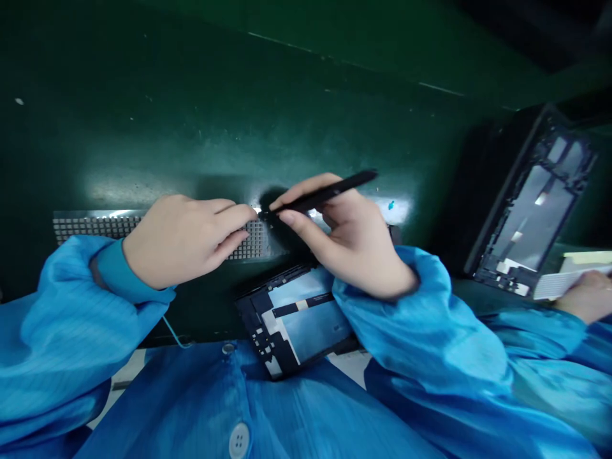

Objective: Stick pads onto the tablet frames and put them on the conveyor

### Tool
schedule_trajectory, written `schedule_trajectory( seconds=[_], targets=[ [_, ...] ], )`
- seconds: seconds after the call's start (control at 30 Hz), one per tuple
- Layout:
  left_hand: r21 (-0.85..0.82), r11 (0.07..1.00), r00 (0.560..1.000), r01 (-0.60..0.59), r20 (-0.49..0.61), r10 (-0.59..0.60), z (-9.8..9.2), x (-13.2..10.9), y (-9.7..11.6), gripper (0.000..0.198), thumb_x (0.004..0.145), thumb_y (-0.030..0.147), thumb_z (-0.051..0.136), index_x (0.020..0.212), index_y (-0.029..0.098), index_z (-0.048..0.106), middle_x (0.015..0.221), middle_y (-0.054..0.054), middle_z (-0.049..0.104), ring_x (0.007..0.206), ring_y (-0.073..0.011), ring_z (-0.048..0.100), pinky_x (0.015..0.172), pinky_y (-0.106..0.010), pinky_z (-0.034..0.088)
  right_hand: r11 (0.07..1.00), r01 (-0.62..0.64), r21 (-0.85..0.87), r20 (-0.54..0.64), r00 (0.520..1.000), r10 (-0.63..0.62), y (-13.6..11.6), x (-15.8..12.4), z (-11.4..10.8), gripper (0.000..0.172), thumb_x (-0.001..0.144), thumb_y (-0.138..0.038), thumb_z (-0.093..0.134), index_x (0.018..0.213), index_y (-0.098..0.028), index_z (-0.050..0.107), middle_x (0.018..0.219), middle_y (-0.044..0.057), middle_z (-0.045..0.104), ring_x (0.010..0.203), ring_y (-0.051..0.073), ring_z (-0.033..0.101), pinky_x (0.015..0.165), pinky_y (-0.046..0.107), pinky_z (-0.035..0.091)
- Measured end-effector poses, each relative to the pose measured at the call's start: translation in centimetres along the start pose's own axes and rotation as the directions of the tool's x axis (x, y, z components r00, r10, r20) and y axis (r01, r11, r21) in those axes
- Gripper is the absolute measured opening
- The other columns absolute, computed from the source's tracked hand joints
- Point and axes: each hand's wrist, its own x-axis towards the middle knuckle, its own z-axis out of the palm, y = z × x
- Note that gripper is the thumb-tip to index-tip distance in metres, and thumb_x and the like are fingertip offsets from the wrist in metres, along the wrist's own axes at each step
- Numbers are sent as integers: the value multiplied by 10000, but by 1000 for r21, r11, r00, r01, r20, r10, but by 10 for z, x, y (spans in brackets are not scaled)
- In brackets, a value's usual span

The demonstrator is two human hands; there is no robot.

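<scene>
My right hand [351, 239] is closed around black tweezers [325, 193], with the tip pointing left at the end of a grey gridded strip [95, 226] of small parts. My left hand [184, 239] rests on that strip, its fingers curled and the fingertips close to the tweezer tip; whether they pinch anything is hidden. Just below my hands lies an opened black device frame [291, 322] with white and grey patches inside, close to my chest. Both arms are in blue sleeves.
The work surface is a dark green mat [239, 115]. At the right a second opened device frame [530, 217] leans tilted, and another person's hand [586, 293] in a blue sleeve holds a white strip next to it.
</scene>
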Motion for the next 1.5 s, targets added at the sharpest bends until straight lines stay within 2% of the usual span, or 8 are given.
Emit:
schedule_trajectory(
  seconds=[0.17, 0.53, 0.63, 0.73, 0.83, 1.1, 1.33, 1.5],
  targets=[
    [-68, 997, 999, 25, 30, -23, -1, 0, 1, 408, 1204, 458, 464, 1357, 329, 820, 1129, -68, 910, 753, -262, 786, 595, -378, 448, 998, 18, 56, 137, 990, -25, 23, 22, -4, 247, 1160, -480, 796, 1198, -238, 827, 1183, 66, 898, 1089, 256, 870, 983, 392, 725],
    [-18, 1000, 1000, -3, 0, 3, -2, -1, -1, 454, 1217, 420, 416, 1423, 329, 810, 1012, -51, 901, 744, -253, 784, 562, -382, 409, 972, -83, 219, 142, 988, 53, 18, 18, -8, 308, 1114, -555, 859, 1126, -251, 816, 1117, 51, 882, 1027, 253, 860, 965, 417, 738],
    [-31, 999, 1000, -20, -22, 20, 0, -3, -4, 485, 1232, 421, 397, 1445, 299, 815, 930, -51, 876, 733, -266, 784, 562, -397, 430, 916, -119, 382, -110, 979, 173, 10, -16, -12, 261, 1127, -534, 854, 1113, -279, 799, 1046, 29, 876, 934, 232, 862, 870, 407, 754],
    [-68, 997, 999, -31, -41, 28, 3, -5, -8, 503, 1244, 458, 388, 1450, 287, 813, 819, -36, 829, 679, -252, 757, 548, -393, 424, 958, -58, 282, -525, 827, 204, 7, -65, -5, 121, 1126, -392, 871, 1121, -288, 810, 992, 13, 843, 902, 220, 863, 848, 390, 736],
    [-92, 995, 997, -29, -69, 22, 4, -7, -12, 480, 1245, 472, 400, 1418, 302, 814, 850, -32, 843, 723, -244, 782, 547, -385, 413, 991, -37, 126, -679, 726, 113, 14, -97, 10, 68, 1128, -319, 849, 1157, -295, 792, 989, 13, 831, 890, 225, 873, 844, 397, 731],
    [-148, 989, 996, -28, -87, 15, 1, -7, -14, 389, 1230, 467, 477, 1367, 343, 820, 873, 8, 845, 743, -204, 776, 567, -356, 411, 996, -60, 63, -607, 790, 86, 28, -101, 19, 141, 1133, -194, 791, 1239, -284, 773, 1098, 32, 876, 1049, 218, 903, 983, 397, 735],
    [-196, 981, 996, 16, -79, -31, 3, -6, -15, 422, 1185, 509, 513, 1331, 329, 865, 735, 12, 748, 678, -216, 715, 583, -343, 352, 983, -123, -140, -504, 863, 36, 0, -95, 2, 183, 1101, -155, 822, 1242, -271, 805, 1136, 65, 898, 1064, 265, 900, 963, 448, 731],
    [-169, 985, 998, 33, -48, -42, 0, -3, -11, 443, 1175, 492, 503, 1365, 322, 866, 735, -6, 732, 670, -232, 678, 611, -360, 346, 999, -1, 32, -110, 994, 4, -7, -26, -9, 95, 1143, -262, 819, 1237, -247, 813, 1215, 50, 905, 1118, 241, 889, 1021, 397, 728]
  ],
)
